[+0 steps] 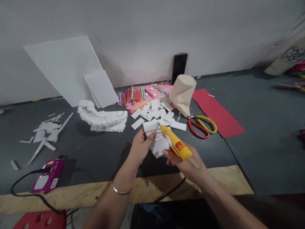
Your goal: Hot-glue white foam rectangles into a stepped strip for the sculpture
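Observation:
My left hand point(140, 147) is closed on a stack of small white foam strips point(156, 140), held just above the dark table point(95, 152). In my right hand point(184, 162) is a yellow glue gun point(175, 144), fingers wrapped round its grip. Its nozzle points up and left and touches the top strip. A clear glue stick juts out of the gun's back end. More loose white strips point(154, 114) lie just beyond my hands.
Red and yellow scissors point(201, 125) lie to the right, beside a red sheet point(215, 111) and a beige paper roll point(182, 92). Colored sticks point(132, 95), a phone point(179, 66), white foam boards point(69, 66), a fluffy white piece point(102, 119), scraps point(47, 133) and a purple device point(47, 179) surround them.

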Demonstrator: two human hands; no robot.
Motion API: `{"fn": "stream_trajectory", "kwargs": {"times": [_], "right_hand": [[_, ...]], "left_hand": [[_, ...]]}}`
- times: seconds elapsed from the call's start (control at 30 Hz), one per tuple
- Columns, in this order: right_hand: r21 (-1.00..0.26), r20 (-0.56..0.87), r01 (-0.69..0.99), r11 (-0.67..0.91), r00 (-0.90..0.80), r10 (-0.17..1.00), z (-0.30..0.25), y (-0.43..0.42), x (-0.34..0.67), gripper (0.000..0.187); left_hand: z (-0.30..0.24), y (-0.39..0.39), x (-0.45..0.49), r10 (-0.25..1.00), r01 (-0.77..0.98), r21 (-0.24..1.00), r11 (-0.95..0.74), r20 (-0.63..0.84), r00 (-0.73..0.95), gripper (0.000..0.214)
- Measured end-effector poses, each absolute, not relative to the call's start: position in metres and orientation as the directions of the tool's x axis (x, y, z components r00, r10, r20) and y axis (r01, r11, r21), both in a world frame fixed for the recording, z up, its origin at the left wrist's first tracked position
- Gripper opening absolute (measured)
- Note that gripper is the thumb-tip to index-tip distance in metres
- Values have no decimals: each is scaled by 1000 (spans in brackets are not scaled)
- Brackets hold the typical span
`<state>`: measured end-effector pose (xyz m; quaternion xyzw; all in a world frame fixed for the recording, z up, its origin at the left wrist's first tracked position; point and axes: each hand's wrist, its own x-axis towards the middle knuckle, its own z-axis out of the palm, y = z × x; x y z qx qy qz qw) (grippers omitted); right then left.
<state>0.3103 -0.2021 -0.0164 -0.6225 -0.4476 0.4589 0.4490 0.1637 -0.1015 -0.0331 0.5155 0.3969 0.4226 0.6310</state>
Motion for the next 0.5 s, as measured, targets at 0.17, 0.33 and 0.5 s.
{"fn": "stream_trajectory", "kwargs": {"times": [0.17,0.33,0.5], "right_hand": [[-972,-191,68,-225,332,924,-21,-203,325,33],[-977,-82,145,-156,419,904,-20,-183,341,34],[-989,-135,22,-149,312,940,-25,-160,339,34]], "left_hand": [[-32,-99,163,952,-203,972,122,-57,300,39],[-28,-101,165,916,-369,876,310,-171,363,41],[-27,-106,170,874,-409,817,406,-216,435,42]]}}
